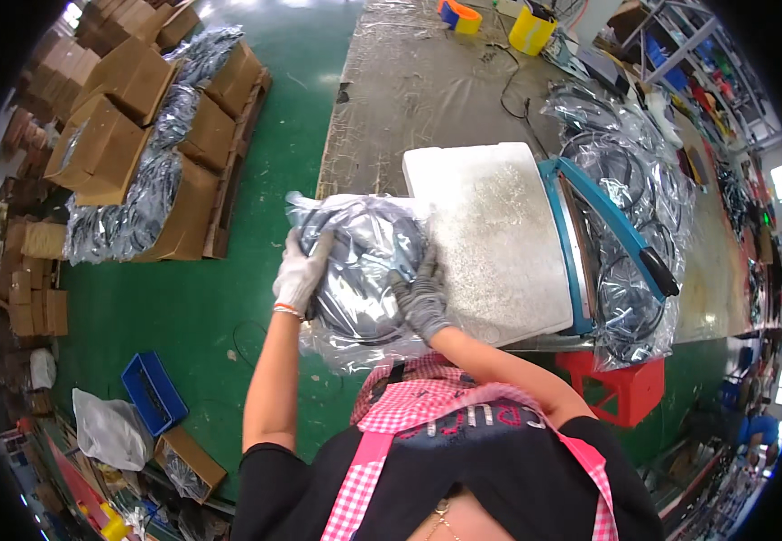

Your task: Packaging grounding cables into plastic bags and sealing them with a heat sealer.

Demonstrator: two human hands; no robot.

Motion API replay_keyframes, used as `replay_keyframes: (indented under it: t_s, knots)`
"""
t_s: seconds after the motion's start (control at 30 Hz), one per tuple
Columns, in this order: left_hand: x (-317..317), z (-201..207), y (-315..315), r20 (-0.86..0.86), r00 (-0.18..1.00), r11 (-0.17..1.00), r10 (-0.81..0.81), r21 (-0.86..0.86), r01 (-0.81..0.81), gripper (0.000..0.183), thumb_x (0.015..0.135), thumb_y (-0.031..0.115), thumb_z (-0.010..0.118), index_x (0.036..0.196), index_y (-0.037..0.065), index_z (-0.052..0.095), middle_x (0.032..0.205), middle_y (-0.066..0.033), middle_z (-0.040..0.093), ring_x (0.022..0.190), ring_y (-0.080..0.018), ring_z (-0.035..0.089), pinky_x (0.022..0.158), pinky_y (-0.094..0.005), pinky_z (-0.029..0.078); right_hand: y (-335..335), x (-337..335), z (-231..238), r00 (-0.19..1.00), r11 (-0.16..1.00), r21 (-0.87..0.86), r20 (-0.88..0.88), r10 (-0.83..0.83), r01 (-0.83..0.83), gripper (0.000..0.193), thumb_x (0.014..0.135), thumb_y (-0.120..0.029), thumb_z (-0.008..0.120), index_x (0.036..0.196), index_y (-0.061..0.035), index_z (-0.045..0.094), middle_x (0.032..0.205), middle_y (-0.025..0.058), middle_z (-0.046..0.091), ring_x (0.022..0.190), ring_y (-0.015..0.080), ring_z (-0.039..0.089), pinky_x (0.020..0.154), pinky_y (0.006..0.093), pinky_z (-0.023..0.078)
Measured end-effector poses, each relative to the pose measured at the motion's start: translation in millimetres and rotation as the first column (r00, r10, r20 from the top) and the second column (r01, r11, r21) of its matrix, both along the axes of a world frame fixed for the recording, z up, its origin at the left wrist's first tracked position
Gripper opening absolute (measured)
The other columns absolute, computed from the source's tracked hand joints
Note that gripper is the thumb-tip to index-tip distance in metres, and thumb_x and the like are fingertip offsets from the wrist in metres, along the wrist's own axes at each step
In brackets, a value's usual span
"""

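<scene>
A clear plastic bag (364, 257) with a dark coiled cable or hose inside is between my two hands, at the left end of a white foam block. My left hand (301, 273), in a pale glove, grips the bag's left side with the thumb over the top. My right hand (421, 299), in a grey glove, holds its right side with the fingers over the plastic. The foam block (490, 239) lies flat on the table. Along its right edge stands a blue lever-arm bag sealer (612, 221) with a black handle.
More bagged coils (630, 302) lie right of the sealer. The worktable (409, 90) carries a yellow container (532, 32) at its far end. A red stool (630, 392) stands under the near edge. Cartons of bagged coils (188, 198) sit on a pallet at left. A blue crate (154, 392) is on the floor.
</scene>
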State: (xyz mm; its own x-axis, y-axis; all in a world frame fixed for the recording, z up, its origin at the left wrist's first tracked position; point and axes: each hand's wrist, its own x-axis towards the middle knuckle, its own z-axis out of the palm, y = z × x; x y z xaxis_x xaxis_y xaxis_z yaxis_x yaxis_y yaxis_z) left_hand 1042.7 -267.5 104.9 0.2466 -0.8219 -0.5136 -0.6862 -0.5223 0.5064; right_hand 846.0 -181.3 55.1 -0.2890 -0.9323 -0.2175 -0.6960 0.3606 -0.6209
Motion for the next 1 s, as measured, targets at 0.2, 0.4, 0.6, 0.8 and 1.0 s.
replay_keyframes:
  t_s: [0.2, 0.4, 0.6, 0.8, 1.0]
  knots:
    - [-22, 23, -10, 0.444, 0.873, 0.802, -0.200, -0.438, 0.406, 0.081, 0.076, 0.052, 0.063, 0.136, 0.002, 0.039, 0.139, -0.0240, 0.041, 0.130, -0.0434, 0.036, 0.108, -0.0499, 0.027, -10, 8, -9, 0.997, 0.999, 0.031, -0.081, 0.010, -0.007, 0.100, 0.083, -0.054, 0.055, 0.147, -0.0006, 0.000, 0.148, 0.0296, 0.019, 0.129, 0.0486, 0.032, 0.109, 0.0478, 0.028]
    - [-106, 12, 9, 0.630, 0.586, 0.489, -0.509, -0.350, 0.799, 0.072, 0.077, 0.048, 0.055, 0.137, 0.010, 0.043, 0.140, -0.0252, 0.038, 0.134, -0.0452, 0.027, 0.112, -0.0577, 0.010, -31, -42, 32, 0.984, 0.963, 0.264, 0.178, -0.003, -0.045, 0.087, 0.083, -0.044, 0.057, 0.149, -0.0120, 0.011, 0.142, 0.0250, 0.034, 0.127, 0.0436, 0.037, 0.105, 0.0474, 0.032]
    - [-105, 8, 10, 0.651, 0.582, 0.444, -0.487, -0.390, 0.807, 0.076, 0.070, 0.046, 0.061, 0.133, 0.008, 0.044, 0.136, -0.0259, 0.041, 0.128, -0.0448, 0.035, 0.112, -0.0578, 0.016, 20, -232, 207, 0.958, 0.755, -0.639, -0.281, -0.048, -0.150, 0.046, 0.084, -0.017, 0.068, 0.125, -0.0059, 0.051, 0.119, 0.0124, 0.054, 0.110, 0.0261, 0.051, 0.097, 0.0363, 0.040]
    - [-124, 10, 0, 0.645, 0.540, 0.389, -0.541, -0.377, 0.841, 0.079, 0.063, 0.040, 0.065, 0.127, -0.001, 0.046, 0.130, -0.0322, 0.042, 0.126, -0.0469, 0.036, 0.111, -0.0565, 0.018, -23, -533, 153, 0.873, 0.775, -0.421, 0.094, -0.479, 0.471, 0.044, 0.083, -0.021, 0.070, 0.119, -0.0011, 0.055, 0.104, 0.0093, 0.062, 0.096, 0.0173, 0.057, 0.087, 0.0284, 0.046]
    - [-143, 31, 4, 0.658, 0.513, 0.480, -0.551, -0.252, 0.840, 0.073, 0.070, 0.030, 0.064, 0.131, -0.002, 0.041, 0.132, -0.0311, 0.041, 0.126, -0.0479, 0.035, 0.111, -0.0546, 0.019, -155, -588, 87, 0.877, 0.879, -0.023, -0.059, -0.477, 0.477, 0.072, 0.075, -0.041, 0.072, 0.130, -0.0026, 0.048, 0.122, 0.0200, 0.058, 0.112, 0.0321, 0.055, 0.092, 0.0376, 0.045]
